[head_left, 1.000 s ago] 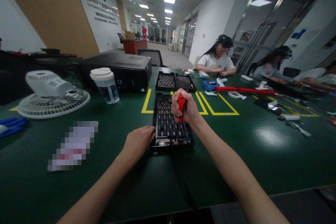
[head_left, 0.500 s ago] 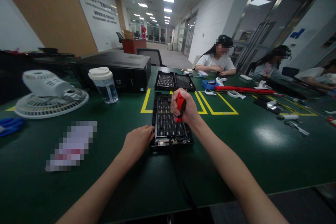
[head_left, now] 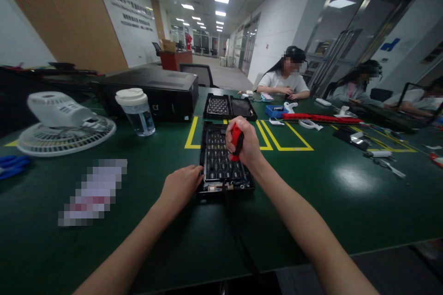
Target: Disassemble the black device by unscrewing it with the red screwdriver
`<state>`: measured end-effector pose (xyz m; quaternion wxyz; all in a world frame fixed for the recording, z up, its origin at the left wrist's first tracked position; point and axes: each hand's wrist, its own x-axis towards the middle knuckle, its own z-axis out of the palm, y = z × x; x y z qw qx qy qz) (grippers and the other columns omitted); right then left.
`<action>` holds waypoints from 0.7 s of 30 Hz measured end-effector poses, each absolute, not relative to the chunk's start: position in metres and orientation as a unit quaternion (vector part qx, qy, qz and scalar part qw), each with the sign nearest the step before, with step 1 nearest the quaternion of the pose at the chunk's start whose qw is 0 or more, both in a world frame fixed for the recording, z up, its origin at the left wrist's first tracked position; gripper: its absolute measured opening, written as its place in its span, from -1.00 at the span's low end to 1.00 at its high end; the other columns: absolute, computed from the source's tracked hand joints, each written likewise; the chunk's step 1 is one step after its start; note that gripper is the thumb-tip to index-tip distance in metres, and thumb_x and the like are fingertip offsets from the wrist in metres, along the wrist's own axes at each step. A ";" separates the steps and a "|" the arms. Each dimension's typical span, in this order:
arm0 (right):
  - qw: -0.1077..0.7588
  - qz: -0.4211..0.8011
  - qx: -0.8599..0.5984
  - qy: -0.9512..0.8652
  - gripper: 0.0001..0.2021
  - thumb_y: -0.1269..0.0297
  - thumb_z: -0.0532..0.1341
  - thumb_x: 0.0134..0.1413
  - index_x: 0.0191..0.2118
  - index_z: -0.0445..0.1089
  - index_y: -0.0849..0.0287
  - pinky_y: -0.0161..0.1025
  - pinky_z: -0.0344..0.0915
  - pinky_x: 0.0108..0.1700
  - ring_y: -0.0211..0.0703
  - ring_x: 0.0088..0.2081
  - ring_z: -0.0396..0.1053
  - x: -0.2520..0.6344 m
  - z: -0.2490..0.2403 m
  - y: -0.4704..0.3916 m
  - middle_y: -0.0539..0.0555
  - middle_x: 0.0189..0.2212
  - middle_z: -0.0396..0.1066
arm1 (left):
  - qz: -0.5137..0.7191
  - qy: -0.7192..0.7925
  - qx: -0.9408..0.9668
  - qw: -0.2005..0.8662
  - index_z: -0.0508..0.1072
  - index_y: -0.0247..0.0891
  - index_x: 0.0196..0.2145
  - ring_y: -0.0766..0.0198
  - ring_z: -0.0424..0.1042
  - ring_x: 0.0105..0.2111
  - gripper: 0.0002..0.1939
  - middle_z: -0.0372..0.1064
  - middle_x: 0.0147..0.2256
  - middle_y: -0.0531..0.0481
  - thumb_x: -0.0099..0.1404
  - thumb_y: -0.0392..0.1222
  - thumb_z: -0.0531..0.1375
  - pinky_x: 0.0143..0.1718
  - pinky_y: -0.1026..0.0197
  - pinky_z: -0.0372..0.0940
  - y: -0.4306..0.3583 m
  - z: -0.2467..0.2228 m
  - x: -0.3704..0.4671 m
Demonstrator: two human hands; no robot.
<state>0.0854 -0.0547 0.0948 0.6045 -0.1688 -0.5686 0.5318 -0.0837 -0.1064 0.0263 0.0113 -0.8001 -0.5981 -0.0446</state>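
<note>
A black rectangular device casing [head_left: 225, 166] lies open on the green table in front of me, showing rows of dark rounded cells and small parts along its near end. My left hand [head_left: 185, 182] holds the casing's left edge, fingers bent against its side. Over the casing's right part, my right hand [head_left: 246, 140] is wrapped round the red and black handle of a screwdriver [head_left: 236, 138]. The handle stands nearly upright; its tip is hidden. A black strap or cable [head_left: 238, 235] runs from the casing toward the table's near edge.
Beyond the casing lies an open black case [head_left: 218, 105]. At left are a white fan [head_left: 65, 124], a lidded cup [head_left: 136, 113] and a black computer case [head_left: 166, 87]. A blue tray [head_left: 274, 111] and red strip [head_left: 321, 119] lie at right. Other people sit farther back.
The screwdriver handle has turned slightly within my right hand. My left hand keeps its place on the casing. At far right, a dark frame now shows near a person.
</note>
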 end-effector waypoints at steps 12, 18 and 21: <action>0.649 0.476 -0.218 -0.552 -0.80 0.19 0.04 0.07 -0.47 0.21 0.18 -0.50 -0.07 -0.78 -0.47 -0.78 0.06 0.082 0.095 -0.064 -0.14 -0.70 0.18 | -0.033 -0.599 -0.800 0.011 0.34 -0.12 -0.09 0.22 0.40 -0.32 -0.69 0.39 -0.24 -0.04 0.30 -0.08 -0.08 -0.40 0.26 0.24 -0.106 0.026 -0.084; 0.674 0.438 -0.237 -0.546 -0.80 0.19 0.03 0.09 -0.46 0.22 0.17 -0.49 -0.07 -0.77 -0.47 -0.77 0.05 0.079 0.092 -0.066 -0.15 -0.70 0.16 | -0.042 -0.595 -0.803 0.020 0.34 -0.12 -0.09 0.20 0.41 -0.33 -0.68 0.39 -0.25 -0.03 0.30 -0.07 -0.09 -0.43 0.25 0.23 -0.106 0.025 -0.085; 0.688 0.416 -0.252 -0.539 -0.80 0.20 0.04 0.09 -0.47 0.22 0.17 -0.49 -0.05 -0.74 -0.48 -0.76 0.05 0.077 0.092 -0.068 -0.15 -0.69 0.14 | -0.046 -0.592 -0.804 0.025 0.34 -0.12 -0.11 0.21 0.40 -0.34 -0.69 0.39 -0.26 -0.03 0.30 -0.08 -0.08 -0.44 0.26 0.22 -0.106 0.024 -0.085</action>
